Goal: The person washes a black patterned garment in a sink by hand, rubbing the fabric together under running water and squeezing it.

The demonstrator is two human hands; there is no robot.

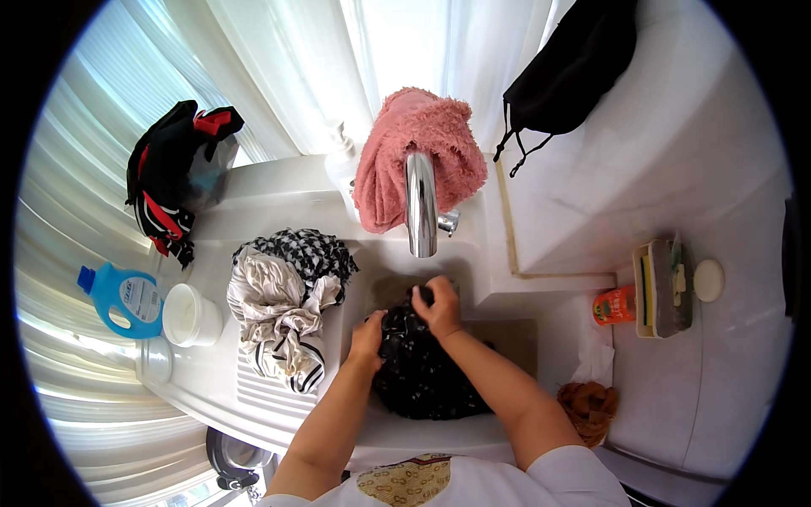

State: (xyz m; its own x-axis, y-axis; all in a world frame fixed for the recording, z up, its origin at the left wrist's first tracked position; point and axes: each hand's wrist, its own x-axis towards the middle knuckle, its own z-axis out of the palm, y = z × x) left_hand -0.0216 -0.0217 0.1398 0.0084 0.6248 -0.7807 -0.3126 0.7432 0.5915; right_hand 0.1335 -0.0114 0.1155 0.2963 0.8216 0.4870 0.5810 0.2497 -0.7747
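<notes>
Nearest to the person, both forearms come up over the front rim of the white laundry sink (422,439) and meet in its basin. The left hand (368,334) is curled shut on the near left edge of a dark, wet-looking black garment with small pale specks (427,376), pinning it so it cannot slide. The right hand (438,306) is bunched closed on a fold at the garment's far end, knuckles up, just below the spout; held at two ends like this, the cloth can be rubbed against itself. The garment lies heaped in the basin, filling most of it.

Just left of the basin, on the ribbed white draining board (270,393), a pile of crumpled cloth sits within easy reach: a cream and black-striped piece (274,325) in front with a black-and-white checked one (308,252) behind it. Further left stand a white round tub (191,315) and a blue plastic detergent bottle with a blue cap (122,297), kept at the dry edge.

To the right, on the lower white ledge, are a brown woven thing (589,408), a small orange container (614,306), a box of scrubbing pads (663,287) and a round white soap (708,280).

Beyond the hands, the chrome tap (421,207) arches over the basin with a fluffy pink towel (418,152) draped over it. A white pump bottle (342,160) stands beside it. Farthest back, a black and red bundle (173,173) rests near the white curtains (279,59), and a black cloth (574,63) hangs at the upper right.
</notes>
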